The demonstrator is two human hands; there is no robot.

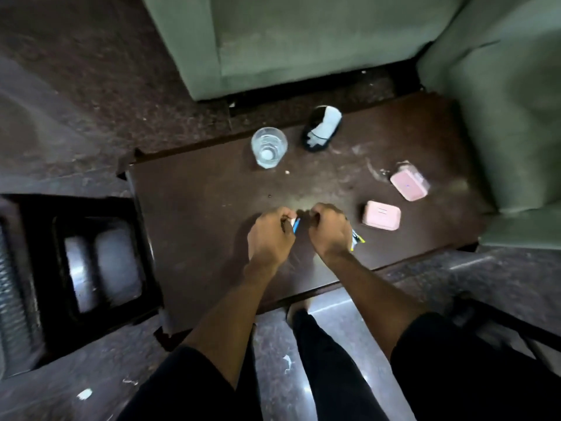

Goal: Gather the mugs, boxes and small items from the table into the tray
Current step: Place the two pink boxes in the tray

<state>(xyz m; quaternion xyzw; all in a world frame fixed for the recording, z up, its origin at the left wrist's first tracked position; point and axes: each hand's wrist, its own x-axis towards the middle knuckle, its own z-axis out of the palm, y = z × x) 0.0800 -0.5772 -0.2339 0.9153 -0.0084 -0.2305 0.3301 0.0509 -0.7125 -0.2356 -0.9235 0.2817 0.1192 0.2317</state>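
left hand (270, 235) clenched on small blue-white item (296, 224) | right hand (329, 230) clenched on wrapper (356, 238) | risk: loose ends slipping from fingers onto table (197, 192)

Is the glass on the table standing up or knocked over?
Upright. The glass shows its round rim facing up, its base resting on the table.

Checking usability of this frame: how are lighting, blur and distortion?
Head view: dim overall, soft motion blur throughout; wide-angle bending at the edges; glare on the tray at left; both hands cast shadows on the table, hiding most of what they grip.
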